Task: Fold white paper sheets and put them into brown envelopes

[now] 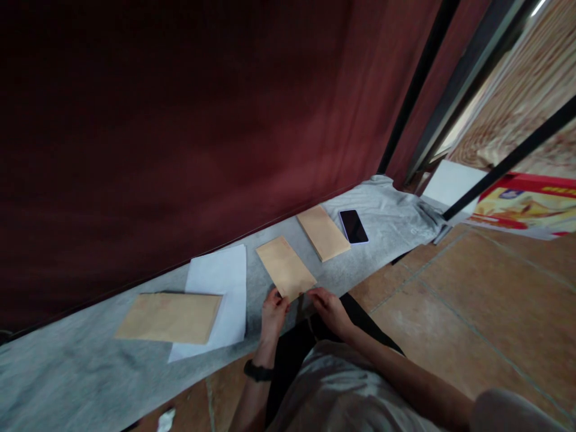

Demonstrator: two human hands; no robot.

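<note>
A tan paper envelope (287, 267) lies slantwise on the grey cloth, its near end towards my body. My left hand (274, 312) pinches its near left corner, thumb on top. At the near right corner, my right hand (330, 307) has its fingers bent together on the envelope's edge; the exact grip is small and partly hidden. Just right of it rests a tan envelope pile (323, 233). Further left, another tan envelope pile (168, 318) overlaps white paper sheets (218, 270).
A dark-screened phone (354, 227) lies right of the envelopes. The narrow surface under the grey cloth (387, 210) runs along a dark red panel (270, 132). Black poles (508, 159) and a red and yellow box (526, 204) stand at the right, over a tiled floor (450, 324).
</note>
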